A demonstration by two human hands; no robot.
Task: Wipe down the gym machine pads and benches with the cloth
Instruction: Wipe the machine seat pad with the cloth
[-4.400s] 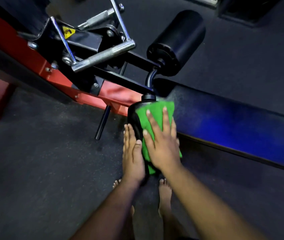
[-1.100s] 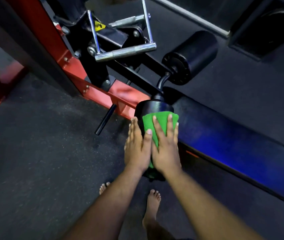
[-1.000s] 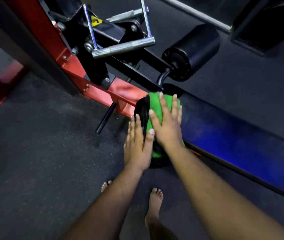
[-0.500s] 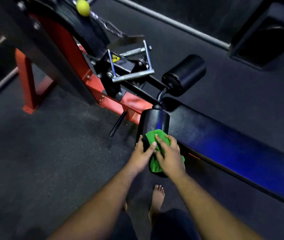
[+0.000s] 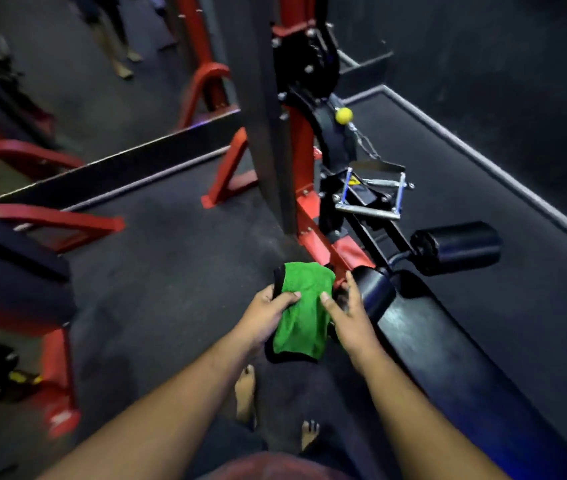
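The green cloth [image 5: 304, 315], bunched and edged in black, hung in the air between the person's two hands, just left of the near roller pad [image 5: 373, 292] at the head of the long black bench [image 5: 455, 368]. The left hand [image 5: 268, 315] pinched its upper left edge with thumb and curled fingers. The right hand [image 5: 351, 318] touched the cloth's right side, thumb on the fabric and fingers extended. A second roller pad [image 5: 458, 247] sat farther right

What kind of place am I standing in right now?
Most likely a gym: a padded bench, a black roller pad on a red-framed machine, and a chrome cable handle.
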